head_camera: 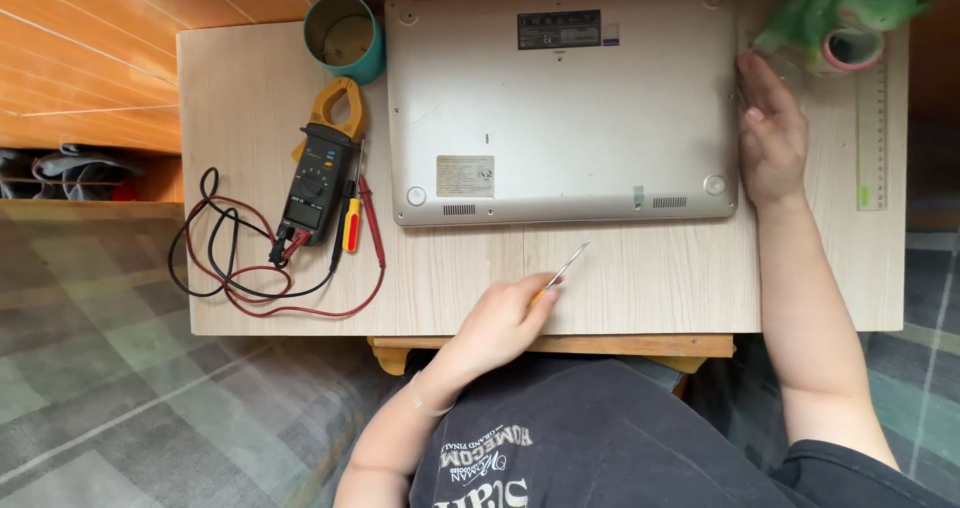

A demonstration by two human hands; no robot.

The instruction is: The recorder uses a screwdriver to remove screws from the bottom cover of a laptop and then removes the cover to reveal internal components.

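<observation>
A silver laptop (560,108) lies upside down on a light wooden table (250,148), its underside and rubber feet showing. My left hand (500,318) is near the table's front edge, closed around a small screwdriver (568,266) whose metal shaft points up toward the laptop's front edge without touching it. My right hand (770,133) lies flat, fingers together, against the laptop's right side, holding nothing.
A clamp meter (322,173) with red and black leads (240,268) and a yellow-handled tool (351,223) lies on the left. A teal cup (345,36) stands at the back left. A green frog-shaped holder (850,13) and a clear ruler (872,133) are at the right.
</observation>
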